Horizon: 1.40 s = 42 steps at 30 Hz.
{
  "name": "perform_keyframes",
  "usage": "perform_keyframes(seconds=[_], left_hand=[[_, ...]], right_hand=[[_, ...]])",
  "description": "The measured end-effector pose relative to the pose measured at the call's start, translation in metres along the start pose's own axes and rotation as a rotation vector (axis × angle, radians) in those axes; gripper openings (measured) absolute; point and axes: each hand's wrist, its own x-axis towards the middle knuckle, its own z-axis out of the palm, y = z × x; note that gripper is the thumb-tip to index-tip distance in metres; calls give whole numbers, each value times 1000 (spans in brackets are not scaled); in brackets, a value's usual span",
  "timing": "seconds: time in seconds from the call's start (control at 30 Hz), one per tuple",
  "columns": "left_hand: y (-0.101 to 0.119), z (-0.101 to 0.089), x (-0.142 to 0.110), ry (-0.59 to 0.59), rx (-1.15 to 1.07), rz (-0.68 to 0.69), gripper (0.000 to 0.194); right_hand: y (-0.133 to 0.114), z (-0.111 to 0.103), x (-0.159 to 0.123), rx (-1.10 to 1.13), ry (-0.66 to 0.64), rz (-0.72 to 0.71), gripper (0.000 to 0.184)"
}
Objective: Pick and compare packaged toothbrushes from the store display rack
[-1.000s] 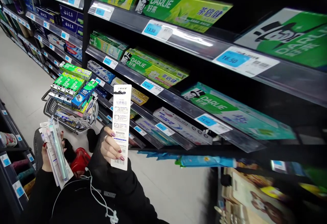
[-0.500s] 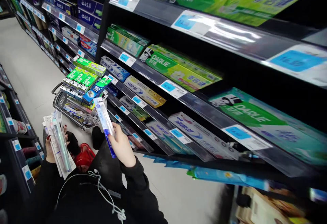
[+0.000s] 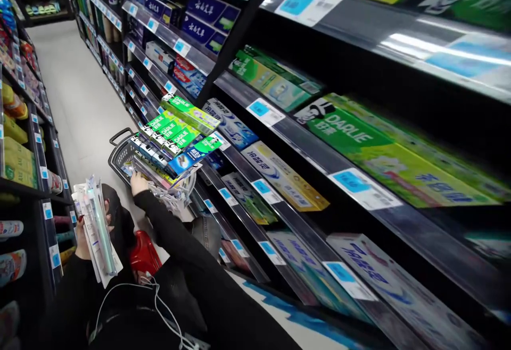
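Note:
My left hand (image 3: 83,238) is closed round a bundle of packaged toothbrushes (image 3: 96,222), held upright at the lower left. My right hand (image 3: 139,182) reaches forward to the near side of a dark shopping basket (image 3: 115,161). Its fingertips are hidden among the basket's contents, so I cannot tell whether they grip anything. Inside the basket lie several thin clear packs (image 3: 170,197), and green toothpaste boxes (image 3: 171,132) are stacked at the back. A blue toothpaste box (image 3: 195,156) slants over the basket's right side.
Shelves of toothpaste boxes (image 3: 359,148) with price tags (image 3: 265,111) rise close on my right. Another shelf (image 3: 43,190) runs along the left. Between them the pale aisle floor (image 3: 75,100) leads away. A red object (image 3: 143,254) is low between my legs.
My right hand has moved forward into the basket; the toothbrush pack it held is no longer visible in it. My left hand keeps its bundle. The view has swung left.

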Motion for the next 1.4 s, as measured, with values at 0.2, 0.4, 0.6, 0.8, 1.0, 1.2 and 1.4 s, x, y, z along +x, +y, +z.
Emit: perform_keyframes(seconds=[0.2,0.4,0.6,0.8,1.0,1.2,1.4], left_hand=[[0,8,0,195,70,16,52],[-16,12,17,406,175,-8,34],[-53,45,34,407,240,-29,31],[-63,60,29,221,142,-107,39],[-52,50,21,115,165,-126,36],[-48,52,14,114,217,-92,41],[-47,58,8,109,244,-97,39]], right_hand=[[-15,0,11,132,-4,-86,26],[12,-18,-103,573,-7,-298,28],[32,-35,-170,586,255,-171,17],[55,-57,-198,1138,359,17,27],[73,-86,-233,1595,364,84,37],[88,-104,-247,1942,274,-165,37],[104,-101,-253,2491,-278,-665,10]])
